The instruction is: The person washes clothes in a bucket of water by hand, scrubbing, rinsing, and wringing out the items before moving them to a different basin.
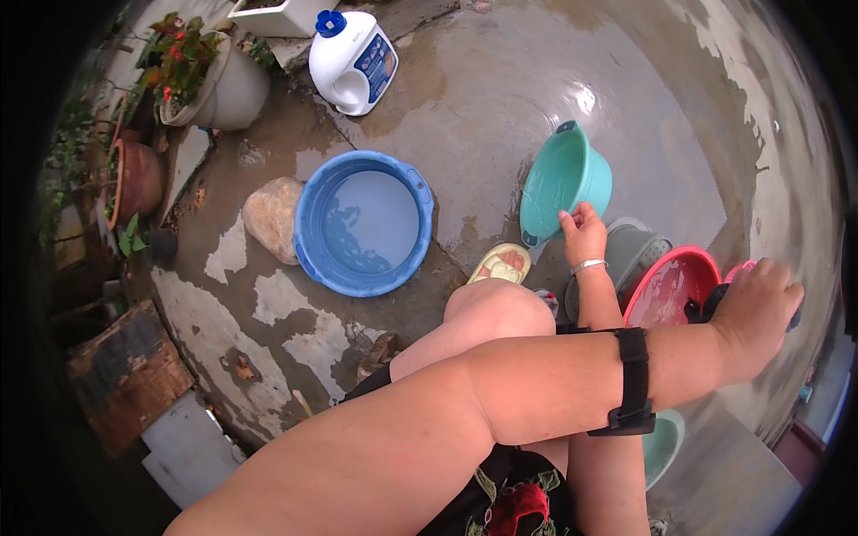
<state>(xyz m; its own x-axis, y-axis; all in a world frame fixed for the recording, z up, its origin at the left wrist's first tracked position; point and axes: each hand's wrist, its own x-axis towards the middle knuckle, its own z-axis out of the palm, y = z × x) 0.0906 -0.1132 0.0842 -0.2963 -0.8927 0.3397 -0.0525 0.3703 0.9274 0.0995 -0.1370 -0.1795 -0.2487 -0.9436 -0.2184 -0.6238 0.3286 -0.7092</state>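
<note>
My right hand (584, 231) grips the rim of a teal plastic basin (596, 177), thumb on the near edge. The basin is tipped on its side, its wet inside turned to the left. My left arm crosses over my right forearm, and my left hand (757, 318) is at the far right, fingers bent, above a dark item (712, 305) beside a red basin (677, 285). Whether the left hand holds that dark item is hidden. A blue basin (365, 288) of water stands on the wet floor to the left.
A white detergent jug (352, 63) with a blue cap stands at the back. Near the blue basin lie a stone (273, 218) and potted plants (234, 87). A grey perforated basin (637, 254) is beside the red one; a pale green basin (663, 442) sits lower right. Water covers much of the concrete.
</note>
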